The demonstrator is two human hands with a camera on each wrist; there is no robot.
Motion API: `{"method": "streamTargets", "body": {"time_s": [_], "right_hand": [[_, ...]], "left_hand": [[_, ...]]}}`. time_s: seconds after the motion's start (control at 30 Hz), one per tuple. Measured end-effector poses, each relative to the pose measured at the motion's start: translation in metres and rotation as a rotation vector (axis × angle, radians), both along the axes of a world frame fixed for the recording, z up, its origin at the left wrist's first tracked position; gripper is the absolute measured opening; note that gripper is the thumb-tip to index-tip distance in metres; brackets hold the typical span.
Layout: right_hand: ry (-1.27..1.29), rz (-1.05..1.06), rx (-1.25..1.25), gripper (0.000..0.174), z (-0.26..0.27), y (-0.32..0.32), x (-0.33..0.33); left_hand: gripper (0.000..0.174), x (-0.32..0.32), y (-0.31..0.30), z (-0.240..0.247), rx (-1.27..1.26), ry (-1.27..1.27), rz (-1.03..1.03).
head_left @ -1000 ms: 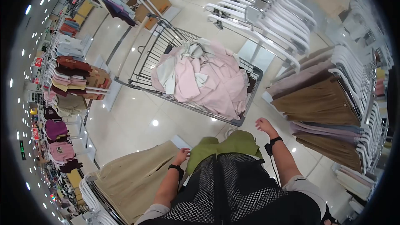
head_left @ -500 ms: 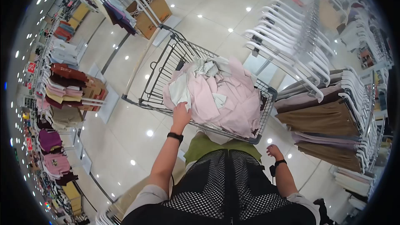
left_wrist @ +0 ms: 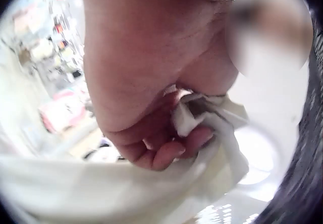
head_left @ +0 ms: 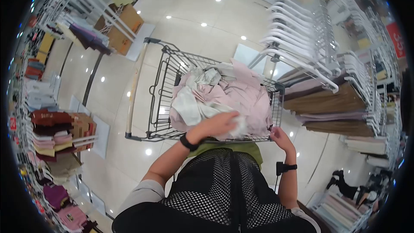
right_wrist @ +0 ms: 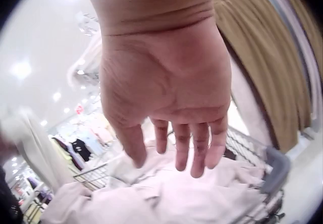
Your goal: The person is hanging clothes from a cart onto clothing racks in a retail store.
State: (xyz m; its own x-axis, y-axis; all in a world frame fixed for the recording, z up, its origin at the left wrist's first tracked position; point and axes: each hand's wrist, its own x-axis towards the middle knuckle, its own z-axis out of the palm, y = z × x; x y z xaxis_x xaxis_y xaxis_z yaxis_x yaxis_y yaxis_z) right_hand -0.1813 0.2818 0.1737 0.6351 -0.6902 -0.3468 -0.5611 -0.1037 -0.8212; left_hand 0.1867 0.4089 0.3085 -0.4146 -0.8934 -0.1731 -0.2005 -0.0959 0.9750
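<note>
My left hand (head_left: 219, 124) grips the end of a pale grey-green garment (head_left: 189, 103) and stretches it over the front of the heap. In the left wrist view the fingers curl round a bunched fold of that cloth (left_wrist: 222, 148). Beneath it, a heap of pale pink garments (head_left: 254, 99) fills the wire shopping cart (head_left: 161, 88). My right hand (head_left: 281, 138) is at the cart's near right corner. The right wrist view shows that hand (right_wrist: 169, 93) with loosely extended fingers over the pink cloth, holding nothing.
White hangers (head_left: 293, 21) hang on a rack beyond the cart's right end. Brown trousers (head_left: 327, 99) hang further right. Cardboard boxes (head_left: 125, 28) stand by a rack at the far left, and more clothes racks line the left side. Shiny tiled floor (head_left: 116, 103) lies around the cart.
My left hand has reached to the cart, taken hold of the grey-green garment and drawn it rightward. The right hand has come up to the cart's near right corner. The cart appears nearer.
</note>
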Motion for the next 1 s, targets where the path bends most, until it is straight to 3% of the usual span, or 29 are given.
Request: {"method": "streamTargets", "body": {"time_s": [0.07,0.13,0.17,0.2,0.27,0.3,0.33,0.43,0.47,0.53,0.6,0.67,0.73,0.77,0.83,0.93,0.97,1.0], "right_hand": [[-0.24,0.111,-0.03,0.065,0.072,0.01,0.074],[-0.351,-0.197,0.699,0.07,0.141,0.04,0.105],[-0.518,-0.273,0.629,0.066,0.118,0.051,0.095],[-0.521,-0.388,0.125,0.048,0.068,0.071,0.091],[-0.361,0.02,0.081,0.037,0.132,0.035,0.12],[-0.352,0.094,0.412,0.03,0.081,0.031,0.091],[-0.351,0.089,0.415,0.03,0.069,0.027,0.075],[-0.718,-0.222,0.465,0.027,0.065,0.018,0.029],[-0.842,-0.278,0.462,0.028,0.079,0.015,0.015],[-0.99,-1.026,0.299,0.029,0.144,0.005,0.026],[-1.37,-0.664,0.127,0.033,0.117,-0.031,-0.054],[-1.447,-0.744,0.162,0.035,0.132,-0.044,-0.079],[-1.53,-0.819,0.206,0.038,0.134,-0.054,-0.087],[-1.26,-0.855,0.19,0.038,0.131,-0.058,-0.089],[-0.608,-0.968,0.174,0.04,0.114,-0.064,-0.09],[0.024,-0.508,0.315,0.047,0.079,-0.067,-0.092],[0.182,-0.288,0.325,0.047,0.08,-0.068,-0.082],[0.097,-0.196,0.353,0.046,0.083,-0.068,-0.067]], "left_hand": [[0.047,-0.016,0.0,0.051,-0.154,0.321,-0.146],[0.049,-0.019,-0.013,0.071,-0.26,0.395,-0.187],[0.05,-0.016,-0.021,0.064,-0.285,0.304,-0.123],[0.051,-0.014,-0.029,0.048,-0.31,0.213,-0.055],[0.058,-0.002,-0.033,-0.014,-0.409,-0.072,0.133],[0.061,0.01,-0.032,-0.039,-0.395,-0.188,0.188],[0.065,0.021,-0.026,-0.065,-0.29,-0.372,0.205],[0.074,0.038,0.009,-0.11,-0.012,-0.908,0.32],[0.074,0.05,0.018,-0.128,-0.008,-0.907,0.314],[0.075,0.068,0.033,-0.157,-0.128,-0.864,0.377],[0.073,0.063,0.032,-0.14,-0.164,-0.988,0.438],[0.072,0.064,0.02,-0.137,-0.212,-1.118,0.507],[0.063,0.067,0.011,-0.153,0.112,-0.906,0.443],[0.063,0.06,0.007,-0.148,0.114,-0.914,0.444],[0.054,0.035,-0.008,-0.14,0.109,-0.368,0.676],[0.05,-0.027,-0.031,-0.072,-0.028,-0.309,0.614],[0.047,-0.046,-0.039,-0.053,-0.18,-0.261,0.43],[0.044,-0.065,-0.047,-0.036,-0.327,-0.211,0.241]]}}
